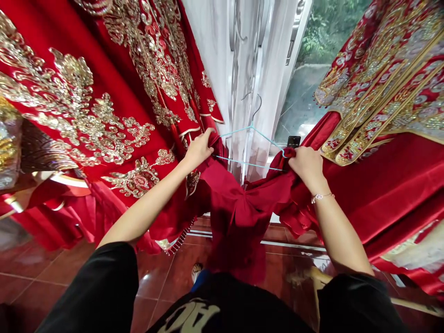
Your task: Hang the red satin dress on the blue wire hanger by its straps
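Note:
A dark red dress point(239, 203) with a gathered, twisted front hangs before me on a thin light-blue wire hanger point(251, 127). The hanger's metal hook points up and away from me, and it catches on nothing that I can see. My left hand point(200, 150) is closed on the dress's left shoulder, beside the hanger's end. At the opposite shoulder, my right hand point(308, 167) grips the bunched red fabric, close to the other hanger tip. The fingertips of both hands are partly hidden by cloth.
Red gowns with gold sequin embroidery point(138, 175) crowd the left side. More beaded red garments point(391, 92) hang on the right. White curtains point(211, 37) and a glass door point(301, 97) stand ahead. A small black display with digits point(294, 141) shows beyond my right hand. Red tiles point(152, 286) cover the floor.

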A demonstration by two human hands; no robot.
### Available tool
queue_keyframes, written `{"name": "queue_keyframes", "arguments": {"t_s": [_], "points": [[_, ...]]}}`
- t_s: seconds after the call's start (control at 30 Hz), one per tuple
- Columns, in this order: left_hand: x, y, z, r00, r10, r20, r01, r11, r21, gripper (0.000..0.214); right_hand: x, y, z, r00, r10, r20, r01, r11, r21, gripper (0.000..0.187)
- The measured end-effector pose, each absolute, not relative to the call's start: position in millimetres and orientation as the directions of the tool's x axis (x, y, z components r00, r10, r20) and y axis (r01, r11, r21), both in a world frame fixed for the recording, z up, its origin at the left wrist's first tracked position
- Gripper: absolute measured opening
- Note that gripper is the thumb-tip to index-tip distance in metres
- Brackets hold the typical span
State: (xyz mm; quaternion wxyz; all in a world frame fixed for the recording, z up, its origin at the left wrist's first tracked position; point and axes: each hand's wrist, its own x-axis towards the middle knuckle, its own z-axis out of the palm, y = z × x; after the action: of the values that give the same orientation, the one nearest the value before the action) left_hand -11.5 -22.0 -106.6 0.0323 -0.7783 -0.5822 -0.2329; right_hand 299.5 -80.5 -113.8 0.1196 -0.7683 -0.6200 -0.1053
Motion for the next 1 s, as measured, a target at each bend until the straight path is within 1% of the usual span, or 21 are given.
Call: {"name": "queue_keyframes", "arguments": {"t_s": [0.07, 0.2, 0.33, 0.4, 0.53, 0.57, 0.63, 0.7, 0.73, 0.8, 0.83, 0.9, 0.93, 1.0], "points": [[-10.1, -21.3, -110.9, 0.188, 0.895, 0.406, 0.928, -0.297, 0.224, 0.059, 296.3, -84.4, -114.8, 0.236, 0.920, 0.313, 0.971, -0.232, -0.050, 0.038], [-2.6, -22.3, -112.5, 0.116, 0.909, 0.401, 0.957, -0.210, 0.199, 0.057, 292.8, -89.5, -117.8, 0.255, 0.911, 0.326, 0.966, -0.255, -0.042, 0.038], [-1.0, -20.2, -105.8, 0.160, 0.902, 0.401, 0.958, -0.240, 0.156, 0.053, 294.6, -93.2, -119.1, 0.260, 0.900, 0.351, 0.964, -0.263, -0.040, 0.038], [-1.0, -18.4, -102.3, 0.185, 0.904, 0.385, 0.972, -0.226, 0.064, 0.050, 296.4, -93.5, -120.0, 0.248, 0.895, 0.372, 0.967, -0.250, -0.042, 0.038], [4.0, -15.8, -97.8, 0.168, 0.926, 0.338, 0.976, -0.108, -0.189, 0.046, 304.2, -90.0, -123.8, 0.249, 0.886, 0.392, 0.968, -0.241, -0.069, 0.039], [5.1, -15.0, -96.4, 0.158, 0.930, 0.331, 0.970, -0.083, -0.229, 0.044, 307.9, -88.2, -125.3, 0.256, 0.884, 0.391, 0.967, -0.243, -0.083, 0.038], [4.2, -12.1, -92.2, 0.164, 0.940, 0.300, 0.962, -0.084, -0.260, 0.042, 318.5, -83.9, -129.1, 0.266, 0.882, 0.389, 0.964, -0.233, -0.132, 0.034], [-2.9, -7.0, -85.3, 0.204, 0.944, 0.260, 0.964, -0.147, -0.220, 0.041, 332.8, -78.6, -134.1, 0.262, 0.883, 0.390, 0.956, -0.184, -0.227, 0.028], [-8.8, -3.7, -81.1, 0.231, 0.941, 0.245, 0.966, -0.191, -0.177, 0.040, 340.8, -75.9, -137.3, 0.258, 0.884, 0.390, 0.943, -0.143, -0.301, 0.024], [-23.1, 3.3, -72.1, 0.284, 0.934, 0.215, 0.959, -0.280, -0.048, 0.035, 356.3, -71.1, -145.0, 0.279, 0.884, 0.376, 0.864, -0.060, -0.500, 0.017], [-30.4, 6.5, -67.9, 0.304, 0.931, 0.202, 0.948, -0.317, 0.032, 0.032, 363.0, -69.2, -149.5, 0.307, 0.882, 0.358, 0.792, -0.028, -0.610, 0.014], [-43.2, 11.0, -61.8, 0.314, 0.934, 0.172, 0.919, -0.345, 0.193, 0.026, 372.5, -67.3, -159.0, 0.388, 0.869, 0.307, 0.593, 0.019, -0.805, 0.010], [-48.1, 12.1, -60.4, 0.294, 0.941, 0.168, 0.906, -0.330, 0.266, 0.024, 375.2, -67.2, -163.7, 0.426, 0.859, 0.283, 0.486, 0.046, -0.872, 0.009], [-54.8, 12.0, -61.9, 0.212, 0.956, 0.202, 0.881, -0.276, 0.384, 0.022, 376.9, -68.3, -172.6, 0.477, 0.840, 0.260, 0.306, 0.119, -0.945, 0.008]]}}
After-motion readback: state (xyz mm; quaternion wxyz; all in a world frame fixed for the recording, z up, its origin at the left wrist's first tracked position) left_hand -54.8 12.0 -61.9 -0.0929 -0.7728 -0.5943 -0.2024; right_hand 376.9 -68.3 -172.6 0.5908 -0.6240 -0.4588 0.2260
